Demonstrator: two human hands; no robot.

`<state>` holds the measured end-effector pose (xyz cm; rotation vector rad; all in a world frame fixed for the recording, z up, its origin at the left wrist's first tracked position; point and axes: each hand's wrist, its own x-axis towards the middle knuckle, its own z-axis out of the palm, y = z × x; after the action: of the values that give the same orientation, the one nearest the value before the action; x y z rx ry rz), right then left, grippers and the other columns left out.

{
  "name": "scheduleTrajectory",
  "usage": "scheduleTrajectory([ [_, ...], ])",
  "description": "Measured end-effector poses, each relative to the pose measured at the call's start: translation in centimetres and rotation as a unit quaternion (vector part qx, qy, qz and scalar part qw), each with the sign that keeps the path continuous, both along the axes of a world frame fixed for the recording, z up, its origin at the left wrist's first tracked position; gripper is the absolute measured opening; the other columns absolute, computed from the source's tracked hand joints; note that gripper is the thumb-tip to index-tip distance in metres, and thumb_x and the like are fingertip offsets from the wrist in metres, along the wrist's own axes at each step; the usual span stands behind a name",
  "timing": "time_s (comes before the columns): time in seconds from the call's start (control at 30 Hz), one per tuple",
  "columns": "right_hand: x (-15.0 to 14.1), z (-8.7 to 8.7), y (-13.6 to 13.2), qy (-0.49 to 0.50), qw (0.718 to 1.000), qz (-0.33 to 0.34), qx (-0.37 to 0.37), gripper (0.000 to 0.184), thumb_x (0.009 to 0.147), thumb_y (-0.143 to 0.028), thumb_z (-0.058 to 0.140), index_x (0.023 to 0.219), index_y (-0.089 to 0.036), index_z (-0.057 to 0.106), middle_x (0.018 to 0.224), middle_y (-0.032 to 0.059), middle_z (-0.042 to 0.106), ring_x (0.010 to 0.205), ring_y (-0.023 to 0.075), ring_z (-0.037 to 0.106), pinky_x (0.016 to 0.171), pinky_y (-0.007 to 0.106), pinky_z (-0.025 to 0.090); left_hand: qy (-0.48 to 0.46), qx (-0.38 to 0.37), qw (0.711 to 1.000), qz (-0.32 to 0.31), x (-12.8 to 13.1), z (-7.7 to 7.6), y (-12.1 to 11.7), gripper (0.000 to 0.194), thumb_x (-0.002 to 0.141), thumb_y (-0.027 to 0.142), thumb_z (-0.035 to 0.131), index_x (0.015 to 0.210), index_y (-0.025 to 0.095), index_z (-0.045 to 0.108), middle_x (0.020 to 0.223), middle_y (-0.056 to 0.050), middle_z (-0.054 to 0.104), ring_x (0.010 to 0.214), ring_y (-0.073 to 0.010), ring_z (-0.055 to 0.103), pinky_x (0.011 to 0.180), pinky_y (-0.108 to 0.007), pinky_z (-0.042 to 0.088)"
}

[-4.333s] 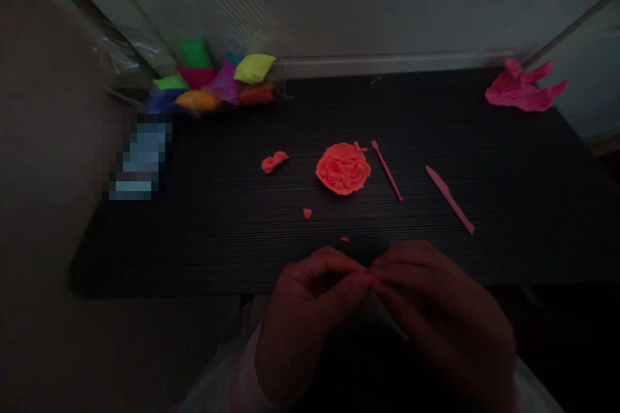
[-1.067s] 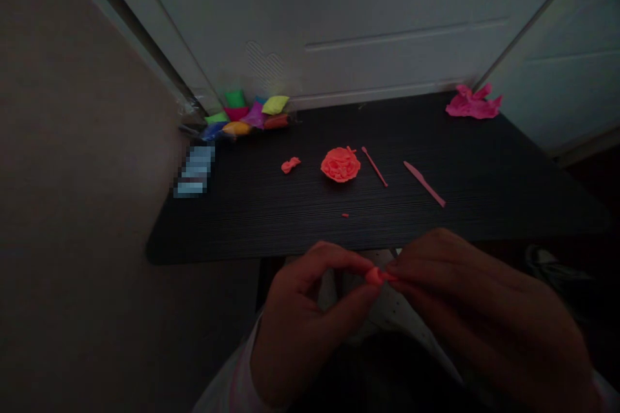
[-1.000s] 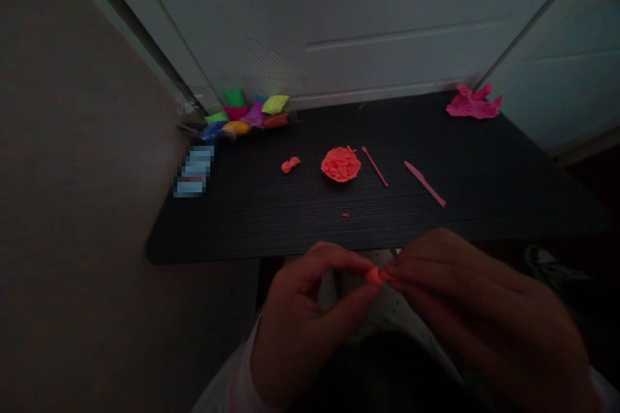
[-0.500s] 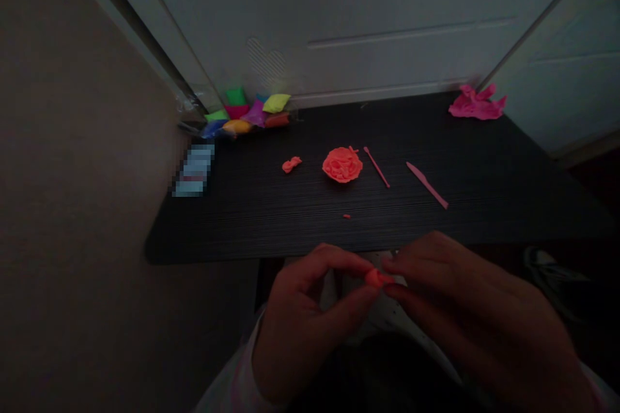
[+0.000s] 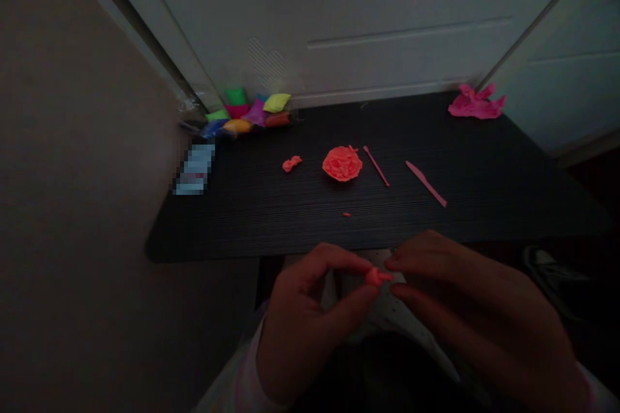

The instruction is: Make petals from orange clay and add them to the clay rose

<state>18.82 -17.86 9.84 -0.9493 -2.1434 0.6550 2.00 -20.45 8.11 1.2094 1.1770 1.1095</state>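
Between thumb and forefinger, my left hand (image 5: 317, 316) pinches a small piece of orange-red modelling clay (image 5: 374, 276); a thin stub sticks out of it to the right. My right hand (image 5: 479, 310) is close beside that stub, thumb and fingertips apart with a gap between them. Both hands are in front of the dark table's near edge. On the table sit a ruffled bowl-shaped clay piece (image 5: 342, 164), a small twisted clay lump (image 5: 291, 163) to its left, and a tiny clay bit (image 5: 346, 214) nearer me.
Right of the ruffled piece lie a thin pink modelling stick (image 5: 376, 166) and a pink plastic knife (image 5: 426, 184). Several coloured clay packets (image 5: 247, 113) rest at the back left, near a blurred-out rectangle (image 5: 194, 170). A crumpled pink sheet (image 5: 477, 103) is at the back right.
The fingertips of my right hand have drawn slightly away from the clay and spread, so the thin stub now shows. My left hand keeps its pinch; the table items are unchanged.
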Motion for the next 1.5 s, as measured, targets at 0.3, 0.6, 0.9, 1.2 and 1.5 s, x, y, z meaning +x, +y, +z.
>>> scheduleTrajectory([
  [0.3, -0.3, 0.5, -0.2, 0.024, 0.999, 0.012, -0.019, 0.010, 0.078, -0.016, 0.055, 0.087, -0.018, 0.059, 0.074, 0.0009, 0.063, 0.069, 0.0096, 0.060, 0.061, 0.017, 0.050, 0.046, 0.167, 0.985, 0.002, -0.2, 0.0, -0.3, 0.026, 0.068, 0.004, 0.063, 0.085, 0.023, 0.062, 0.080, 0.002, 0.064, 0.078, -0.0116, 0.056, 0.071, -0.024, 0.046],
  [0.6, -0.2, 0.4, 0.0, 0.017, 0.999, 0.024, -0.012, 0.010, 0.080, -0.014, 0.052, 0.087, -0.018, 0.058, 0.074, 0.0012, 0.062, 0.069, 0.0093, 0.059, 0.063, 0.019, 0.050, 0.046, 0.188, 0.981, 0.018, 0.0, 0.3, 0.1, 0.022, 0.068, 0.005, 0.063, 0.083, 0.021, 0.063, 0.078, -0.001, 0.066, 0.074, -0.0136, 0.057, 0.068, -0.027, 0.047],
  [0.9, -0.5, 0.0, -0.1, 0.027, 0.999, 0.019, -0.030, 0.009, 0.078, -0.012, 0.052, 0.085, -0.017, 0.056, 0.074, 0.0006, 0.060, 0.070, 0.0092, 0.058, 0.066, 0.020, 0.049, 0.031, 0.136, 0.990, -0.007, -0.2, -0.1, -0.1, 0.026, 0.069, 0.006, 0.062, 0.089, 0.023, 0.061, 0.079, 0.000, 0.064, 0.075, -0.0130, 0.057, 0.070, -0.026, 0.047],
  [1.2, -0.6, -0.8, -0.2, 0.048, 0.998, -0.001, -0.039, 0.022, 0.076, -0.012, 0.055, 0.097, -0.021, 0.053, 0.084, 0.0005, 0.062, 0.077, 0.0106, 0.059, 0.065, 0.021, 0.049, -0.025, 0.027, 0.999, 0.012, 0.1, -0.2, -0.2, 0.020, 0.072, 0.010, 0.062, 0.084, 0.025, 0.062, 0.078, 0.005, 0.065, 0.074, -0.0087, 0.057, 0.069, -0.019, 0.045],
  [1.5, -0.8, -0.6, 0.0, 0.061, 0.996, -0.005, -0.066, 0.015, 0.078, -0.014, 0.055, 0.090, -0.022, 0.056, 0.078, 0.0007, 0.063, 0.071, 0.0119, 0.060, 0.061, 0.023, 0.050, -0.011, 0.035, 0.999, -0.001, 0.1, -0.6, -0.1, 0.017, 0.071, 0.012, 0.062, 0.083, 0.024, 0.061, 0.077, 0.003, 0.063, 0.074, -0.0102, 0.057, 0.069, -0.022, 0.046],
])
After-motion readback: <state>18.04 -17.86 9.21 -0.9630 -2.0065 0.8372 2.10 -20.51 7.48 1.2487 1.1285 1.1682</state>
